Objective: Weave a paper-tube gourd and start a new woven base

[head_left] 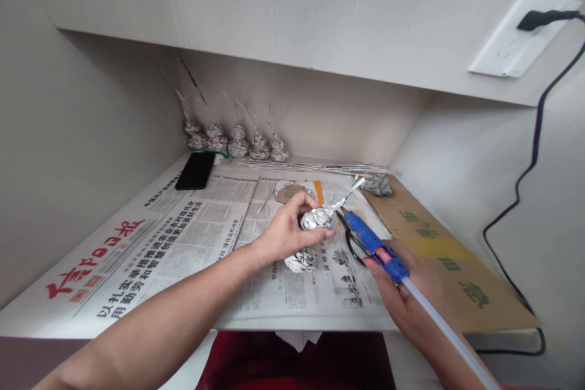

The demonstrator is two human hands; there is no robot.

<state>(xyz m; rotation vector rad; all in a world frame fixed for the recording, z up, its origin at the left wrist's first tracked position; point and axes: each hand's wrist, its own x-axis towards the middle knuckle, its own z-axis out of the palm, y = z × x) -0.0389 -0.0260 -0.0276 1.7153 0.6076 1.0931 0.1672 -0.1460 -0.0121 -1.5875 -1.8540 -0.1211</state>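
Observation:
My left hand point(292, 228) is closed around a ball of coiled newspaper cord point(316, 218), thumb on the near side and fingers on the far side. A twisted paper stem point(348, 194) sticks out from it to the upper right. Just below, a larger coiled paper ball point(301, 261) rests on the newspaper; whether the two are joined I cannot tell. My right hand point(395, 286) grips a blue hot glue gun point(377, 247) with a long clear glue stick in its back. Its nozzle points up and left, close to the held ball. Beside the nozzle, black scissor handles point(354, 244) show in part.
Several gourd-shaped paper coils point(237, 141) stand along the back wall, with thin paper rods point(315, 167) before them. A black phone point(195, 171) lies at left on the newspaper point(183, 244). Flattened cardboard point(439, 256) lies at right; a black cord point(516, 195) hangs from the socket.

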